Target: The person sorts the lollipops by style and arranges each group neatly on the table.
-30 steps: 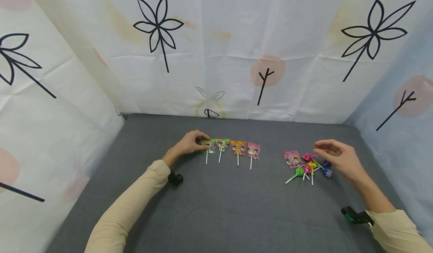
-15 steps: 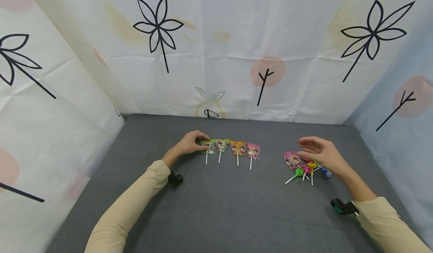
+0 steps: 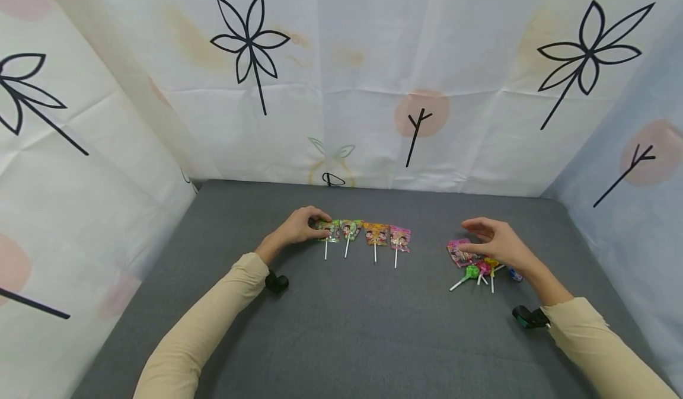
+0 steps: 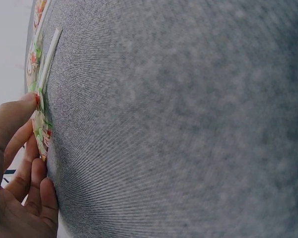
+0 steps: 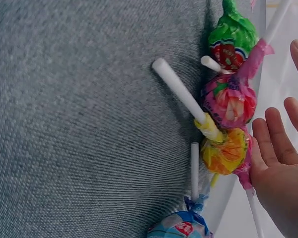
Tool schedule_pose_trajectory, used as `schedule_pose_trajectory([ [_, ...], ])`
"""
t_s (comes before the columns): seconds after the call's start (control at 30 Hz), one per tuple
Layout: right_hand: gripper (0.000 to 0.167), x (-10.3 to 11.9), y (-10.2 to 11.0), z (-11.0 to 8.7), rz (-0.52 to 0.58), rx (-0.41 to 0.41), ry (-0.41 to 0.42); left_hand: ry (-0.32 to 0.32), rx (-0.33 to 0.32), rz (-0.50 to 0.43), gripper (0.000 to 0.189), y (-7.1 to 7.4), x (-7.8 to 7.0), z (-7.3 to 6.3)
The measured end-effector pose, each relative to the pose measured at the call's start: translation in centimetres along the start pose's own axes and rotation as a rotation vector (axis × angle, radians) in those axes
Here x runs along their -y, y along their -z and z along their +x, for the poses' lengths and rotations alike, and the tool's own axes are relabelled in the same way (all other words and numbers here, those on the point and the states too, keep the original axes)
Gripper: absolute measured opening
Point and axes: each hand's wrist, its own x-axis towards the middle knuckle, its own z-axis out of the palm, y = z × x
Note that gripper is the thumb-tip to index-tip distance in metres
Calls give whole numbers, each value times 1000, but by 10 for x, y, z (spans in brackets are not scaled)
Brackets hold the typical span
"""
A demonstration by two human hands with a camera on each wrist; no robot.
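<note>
My left hand (image 3: 296, 227) pinches the side of a flat green-wrapped lollipop (image 3: 333, 230), whose white stick points toward me. In the left wrist view the thumb lies on that wrapper (image 4: 42, 131) and the fingers are at its far edge. My right hand (image 3: 498, 243) hovers, fingers apart, over a pile of lollipops; nothing shows between thumb and fingers. Under it lies a flat pink-wrapped lollipop (image 3: 458, 251), partly covered. Round lollipops in green (image 5: 233, 39), pink (image 5: 231, 101), yellow (image 5: 226, 151) and blue (image 5: 181, 225) show in the right wrist view.
Right of the left hand, another green-wrapped lollipop (image 3: 351, 229), an orange one (image 3: 376, 233) and a pink one (image 3: 400, 238) continue the row, sticks toward me. Grey cloth (image 3: 363, 328) covers the table. A white patterned curtain (image 3: 363, 43) rises behind.
My right hand has moved left and slightly away from me, from the pile's right side to over the flat pink lollipop. The left hand stays in place on the green lollipop.
</note>
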Motion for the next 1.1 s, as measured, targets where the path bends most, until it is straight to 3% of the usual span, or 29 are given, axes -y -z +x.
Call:
schedule_pose_trajectory([
  [0.63,50,-22,0,3,-97,23,39,3,-3,2,32,2,0,1],
  [1.1,52,-27,-4,6,-183,18,24,12,4,7,32,1,-1,1],
])
